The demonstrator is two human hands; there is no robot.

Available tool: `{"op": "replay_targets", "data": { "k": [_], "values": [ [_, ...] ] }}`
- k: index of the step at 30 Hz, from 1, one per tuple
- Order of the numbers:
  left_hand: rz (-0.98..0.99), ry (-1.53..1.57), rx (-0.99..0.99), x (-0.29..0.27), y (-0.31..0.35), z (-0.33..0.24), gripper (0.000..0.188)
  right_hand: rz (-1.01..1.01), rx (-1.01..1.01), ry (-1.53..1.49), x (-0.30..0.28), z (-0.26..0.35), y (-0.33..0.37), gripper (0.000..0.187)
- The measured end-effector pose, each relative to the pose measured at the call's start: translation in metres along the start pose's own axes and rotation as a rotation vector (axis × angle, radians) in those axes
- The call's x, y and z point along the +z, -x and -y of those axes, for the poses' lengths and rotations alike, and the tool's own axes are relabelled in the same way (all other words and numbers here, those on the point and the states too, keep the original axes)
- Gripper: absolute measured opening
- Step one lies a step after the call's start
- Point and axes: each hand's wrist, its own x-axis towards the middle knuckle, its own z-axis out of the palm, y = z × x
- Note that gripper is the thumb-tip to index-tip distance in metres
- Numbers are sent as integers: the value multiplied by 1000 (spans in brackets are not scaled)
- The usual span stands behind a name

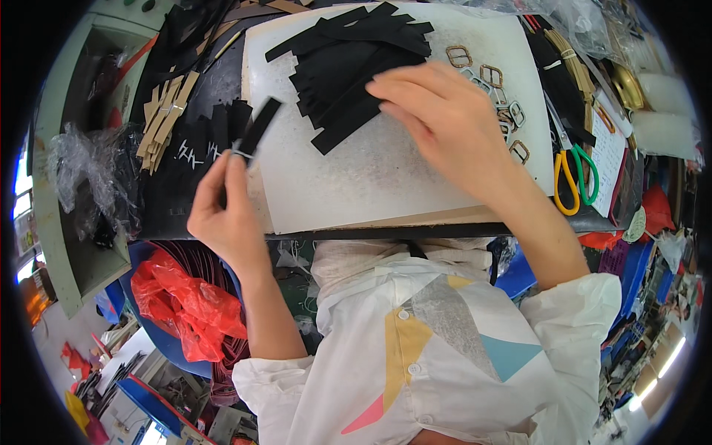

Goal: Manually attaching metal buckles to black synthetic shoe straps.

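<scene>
My left hand (231, 215) pinches a short black strap (262, 122) between thumb and fingers, to the left of the white board. A thin silvery metal buckle (243, 154) is at the strap's lower end, just above the fingertips. My right hand (449, 111) hangs over the right side of a pile of flat black straps (348, 63), its fingers stretched to the left and apart from the thumb. I see nothing between them. Right of that hand, several metal slide buckles (517, 113) lie loose on the board, partly hidden by the hand.
A white board (334, 193) covers the table's middle. At left lie tan strips (167, 122) and black straps with buckles (194, 152). Yellow-and-green-handled scissors (575, 178) lie at right beside a written sheet (604, 156). Below left, a red plastic bag (185, 304) fills a blue tub.
</scene>
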Motion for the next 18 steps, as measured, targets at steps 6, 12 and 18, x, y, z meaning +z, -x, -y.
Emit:
{"op": "replay_targets", "data": {
  "k": [6, 12, 18],
  "values": [
    [-169, -512, 632, -12, -27, 27, 15, 253, -130, 22, 10, 1, -17, 21],
    [645, 600, -296, 16, 27, -34, 31, 19, -49, -552, -24, 30, 25, 24],
    [729, 800, -466, 37, 35, -48, 39, 94, 150, -813, -39, 42, 56, 21]
  ]
}}
